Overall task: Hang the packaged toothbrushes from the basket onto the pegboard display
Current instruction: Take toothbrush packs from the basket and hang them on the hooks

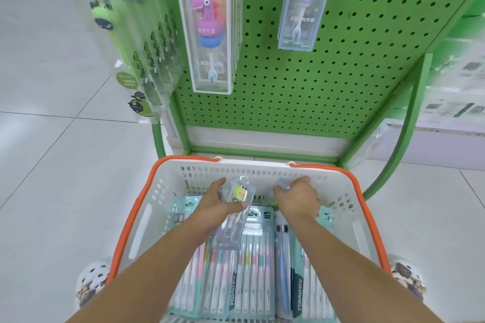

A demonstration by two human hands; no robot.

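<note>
A white basket (162, 191) with an orange rim sits on the floor below the green pegboard (301, 81). My left hand (215, 199) holds a clear boxed toothbrush with a yellow character (237, 214), thumb across its front, above the basket. My right hand (298, 198) grips the top of another clear package (282, 184), mostly hidden under the hand. Flat multi-packs of toothbrushes (246, 278) fill the basket's bottom. On the pegboard hang a row of purple dinosaur toothbrush boxes (210, 37) and a yellow duck toothbrush box (304, 0).
Clear packs with green character toothbrushes (131, 42) hang on the rack's left side. The green frame (404, 134) curves down at the right. White tiled floor (52, 165) surrounds the stand. A white shelf with boxes (456, 102) stands at right. My patterned shoes (91, 283) flank the basket.
</note>
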